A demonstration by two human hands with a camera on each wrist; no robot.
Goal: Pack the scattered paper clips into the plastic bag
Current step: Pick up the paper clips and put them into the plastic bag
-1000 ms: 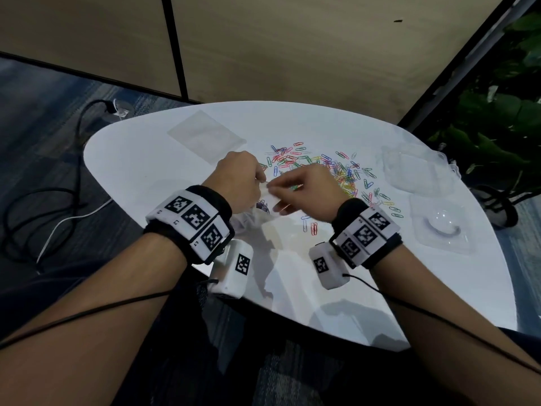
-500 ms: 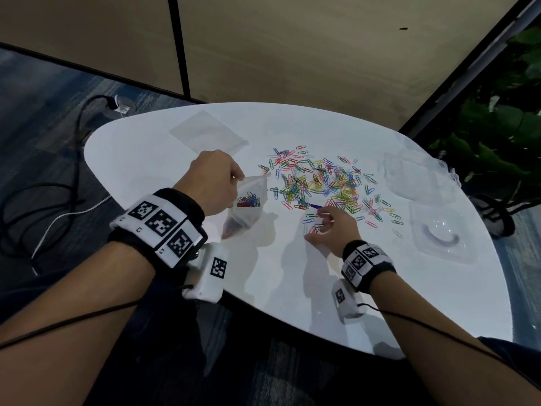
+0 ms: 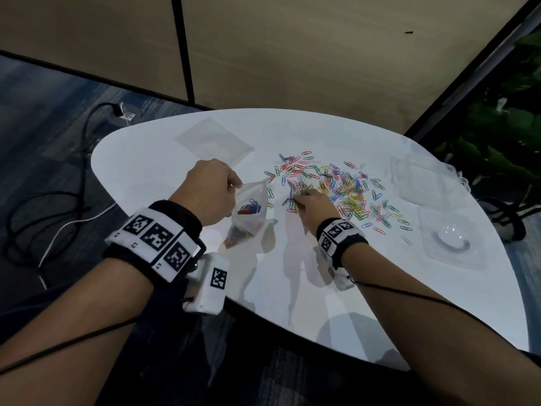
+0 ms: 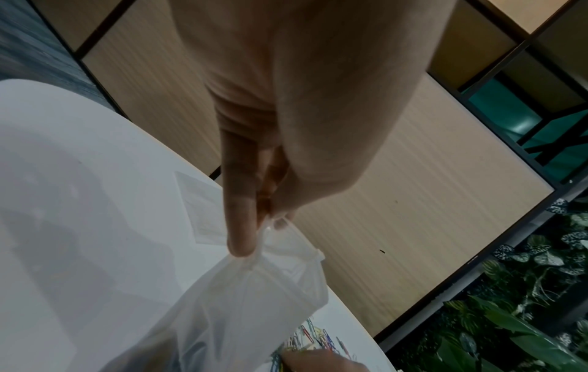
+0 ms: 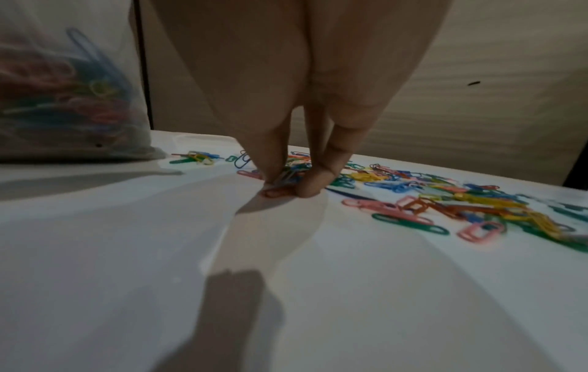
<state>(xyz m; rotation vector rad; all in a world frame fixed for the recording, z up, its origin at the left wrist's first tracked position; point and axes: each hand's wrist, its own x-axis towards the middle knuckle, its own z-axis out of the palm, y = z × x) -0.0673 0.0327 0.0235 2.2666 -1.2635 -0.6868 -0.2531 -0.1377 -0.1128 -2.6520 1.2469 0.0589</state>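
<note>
Many coloured paper clips (image 3: 345, 189) lie scattered on the white table (image 3: 164, 183). My left hand (image 3: 235, 186) pinches the top rim of a small clear plastic bag (image 3: 248, 212), which hangs upright with several clips inside. The left wrist view shows the thumb and finger of the left hand (image 4: 264, 234) closed on the plastic bag (image 4: 254, 302). My right hand (image 3: 297, 197) reaches into the near left edge of the pile. In the right wrist view the right hand (image 5: 291, 187) touches the table with its fingertips (image 5: 311, 188) pinching a few paper clips (image 5: 288, 176). The plastic bag (image 5: 63, 88) stands to the left.
A flat empty clear bag (image 3: 213, 142) lies at the table's back left. Crumpled clear packaging (image 3: 421, 183) and a clear blister tray (image 3: 450, 241) sit at the right. Cables (image 3: 58, 200) run on the floor to the left, and plants (image 3: 497, 127) stand at the right.
My right hand left the bag's mouth and went right and forward to the clip pile, then onto its near edge. The left hand drew the bag slightly left and keeps holding it.
</note>
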